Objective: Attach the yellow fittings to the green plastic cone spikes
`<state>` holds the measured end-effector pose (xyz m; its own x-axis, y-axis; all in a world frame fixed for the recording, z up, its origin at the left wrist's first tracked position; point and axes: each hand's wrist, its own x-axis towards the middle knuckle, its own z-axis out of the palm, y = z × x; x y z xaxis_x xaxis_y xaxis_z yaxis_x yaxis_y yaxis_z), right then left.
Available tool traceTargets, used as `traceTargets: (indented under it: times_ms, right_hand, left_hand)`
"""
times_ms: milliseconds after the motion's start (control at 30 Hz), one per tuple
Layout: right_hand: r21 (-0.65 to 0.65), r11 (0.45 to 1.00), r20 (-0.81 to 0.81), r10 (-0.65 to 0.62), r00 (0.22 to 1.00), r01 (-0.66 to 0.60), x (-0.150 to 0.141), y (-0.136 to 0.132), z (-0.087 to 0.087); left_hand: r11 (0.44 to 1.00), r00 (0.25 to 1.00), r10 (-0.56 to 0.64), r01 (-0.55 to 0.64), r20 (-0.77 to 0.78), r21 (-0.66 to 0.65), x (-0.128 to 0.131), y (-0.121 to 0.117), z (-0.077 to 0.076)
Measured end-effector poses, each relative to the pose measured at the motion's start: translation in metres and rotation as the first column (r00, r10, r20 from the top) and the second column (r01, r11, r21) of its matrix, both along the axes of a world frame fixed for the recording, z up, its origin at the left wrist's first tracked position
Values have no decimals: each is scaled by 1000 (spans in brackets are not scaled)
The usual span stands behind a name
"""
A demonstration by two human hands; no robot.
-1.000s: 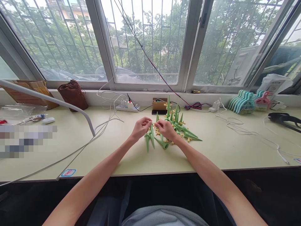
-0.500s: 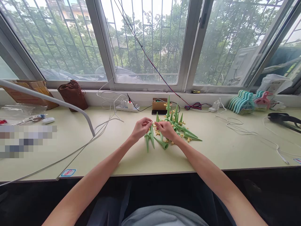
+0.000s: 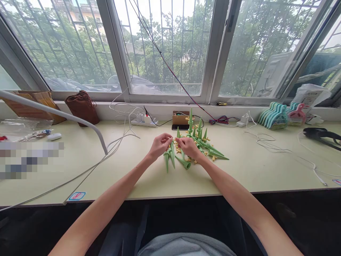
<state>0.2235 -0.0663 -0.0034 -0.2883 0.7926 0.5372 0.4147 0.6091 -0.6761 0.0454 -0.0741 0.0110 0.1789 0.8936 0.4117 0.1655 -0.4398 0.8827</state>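
My left hand is closed, thumb and fingers pinched at the top of a green plastic watering spike that points down. Close beside it on the right, my right hand is also closed. Its fingertips meet near the spike's top, and what they pinch is too small to make out. Below the hands, another green spike and a hollow-ended spike lie on the table. Several more spikes stand upright or lie behind and to the right, with small yellow valve pieces among them.
A cardboard box and a dark phone-like slab sit behind the spikes. A power strip, white cables, teal hangers and a brown pouch line the back. A grey curved arm crosses the left.
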Motion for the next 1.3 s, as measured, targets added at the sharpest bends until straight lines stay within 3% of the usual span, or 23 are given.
traceTargets:
  times_ms: [367, 600, 833, 1100, 1300]
  right_hand:
    - [8, 1000, -18, -30, 999, 30, 1, -4, 4]
    - [-31, 999, -13, 13, 1000, -14, -1, -2, 2]
    - [-22, 999, -56, -41, 998, 40, -1, -2, 2]
    - [-66, 995, -129, 61, 990, -70, 1, -3, 4]
    - [-78, 997, -84, 8, 996, -15, 0, -1, 2]
  left_hand:
    - [999, 999, 11, -9, 35, -32, 1, -3, 4]
    - [1000, 1000, -21, 21, 11, -15, 2, -4, 2]
    - [1000, 1000, 8, -7, 23, -18, 2, -4, 4]
    - [999, 998, 29, -28, 56, -15, 2, -3, 4]
    - [1000, 1000, 7, -7, 12, 16, 2, -5, 3]
